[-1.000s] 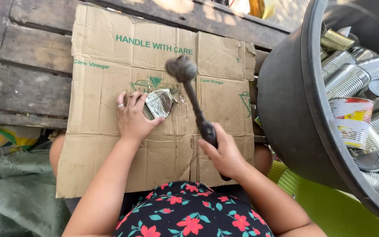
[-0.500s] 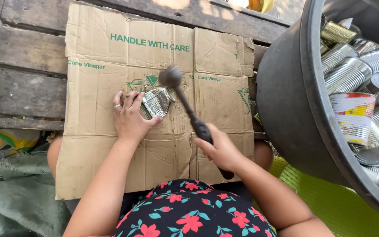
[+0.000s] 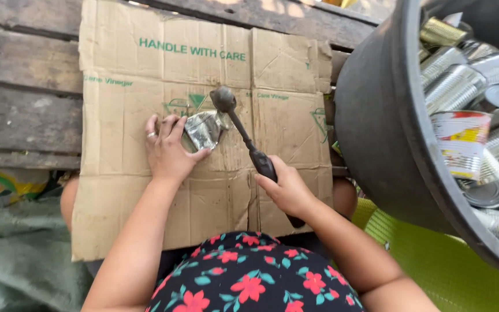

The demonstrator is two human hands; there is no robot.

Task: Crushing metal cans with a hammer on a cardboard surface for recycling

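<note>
While the left hand [image 3: 168, 151] pins the flattened, silvery metal can [image 3: 204, 129] against the brown corrugated cardboard sheet [image 3: 128, 98], its fingers lie on the can's left edge, so the blows are best kept to the can's right side. The right hand [image 3: 287, 190] has its grip clenched round the dark handle of the black, round-headed metal hammer [image 3: 224, 100], whose head sits at the can's upper right corner, touching it or just above it; which, I cannot tell. The can lies near the middle of the cardboard, which is spread over weathered grey wooden planks [image 3: 24, 81]. To flatten it evenly, short square strokes would likely serve better than wide swings. Right of the cardboard stands a large black plastic tub [image 3: 376, 121] holding more shiny cans.
</note>
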